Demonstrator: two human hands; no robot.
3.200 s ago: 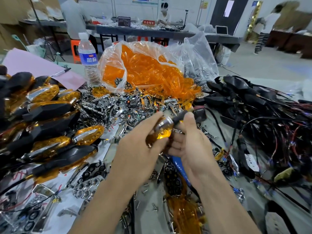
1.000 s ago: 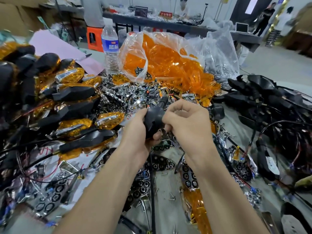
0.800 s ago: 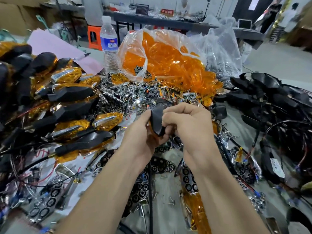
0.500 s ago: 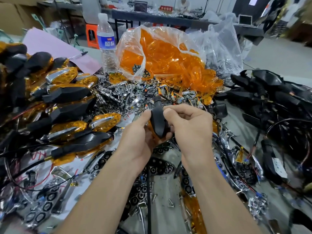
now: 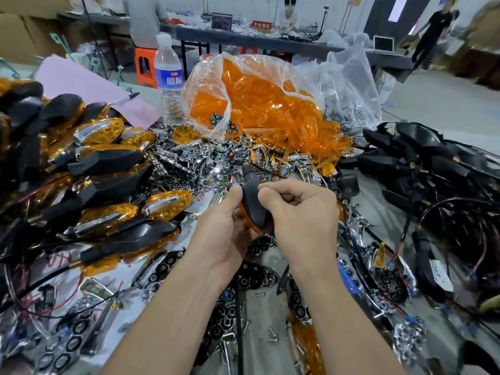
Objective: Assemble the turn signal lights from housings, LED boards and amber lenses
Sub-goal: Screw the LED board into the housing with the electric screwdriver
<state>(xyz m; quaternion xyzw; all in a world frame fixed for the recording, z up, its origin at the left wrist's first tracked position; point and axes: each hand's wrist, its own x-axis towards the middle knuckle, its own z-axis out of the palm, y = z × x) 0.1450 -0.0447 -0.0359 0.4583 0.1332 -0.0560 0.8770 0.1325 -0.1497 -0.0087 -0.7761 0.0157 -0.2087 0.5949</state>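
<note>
Over the middle of the table both hands hold one turn signal (image 5: pixel 253 204), black housing up, an amber lens edge showing below it. My left hand (image 5: pixel 224 228) cups it from the left with the thumb on the housing. My right hand (image 5: pixel 300 212) pinches the housing from the right with curled fingers. Finished signals (image 5: pixel 102 163) lie piled at the left. A clear bag of amber lenses (image 5: pixel 259 104) sits behind. Black housings with wires (image 5: pixel 422 163) are heaped at the right. Chrome reflectors and LED boards (image 5: pixel 205 161) lie scattered in the centre.
A water bottle (image 5: pixel 169 77) stands beside the lens bag, next to a pink sheet (image 5: pixel 92 87) with a pen. Loose screws (image 5: pixel 270 334) and black LED boards (image 5: pixel 254 274) lie under my forearms. People work at tables in the background.
The signal has been turned from lens side up to black housing up. My hands have stayed close together on it, with small shifts of grip.
</note>
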